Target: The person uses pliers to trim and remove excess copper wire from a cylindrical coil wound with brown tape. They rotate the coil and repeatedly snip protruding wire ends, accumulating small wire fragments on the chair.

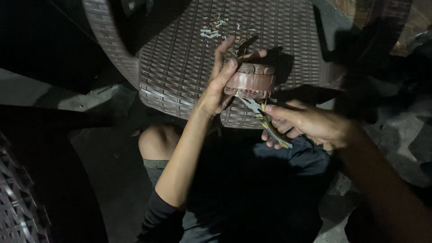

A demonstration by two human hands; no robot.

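Light: dim and uneven; the seat is lit, while the upper left and the lower middle are nearly black.
Left hand: left hand reaches up from the lower middle, fingers wrapped around the left side of the wound coil, thumb pressed on its face, fingertips showing past its top.
Wound coil: wound coil, a reddish-brown ring with copper-coloured windings bulging at top and bottom, is held just above the near edge of the seat, a little right of its middle. Its far side is hidden behind the fingers.
Right hand: right hand comes in from the lower right, fingers closed around the handles of the pliers.
Pliers: pliers have yellow and dark handles; the metal nose points up-left and meets the lower edge of the coil. Whether the nose is shut on a wire is too small to tell.
Seat: woven brown chair seat carries pale scraps near its far edge; the chair's back is cut off by the top of the picture.
Lap: knee and dark shorts below the seat's near edge, mostly lost in shadow.
Floor: grey concrete floor shows at left and right.
Lower left corner: a second woven piece, cut off by the picture's edge.
Labels: none can be made out anywhere.
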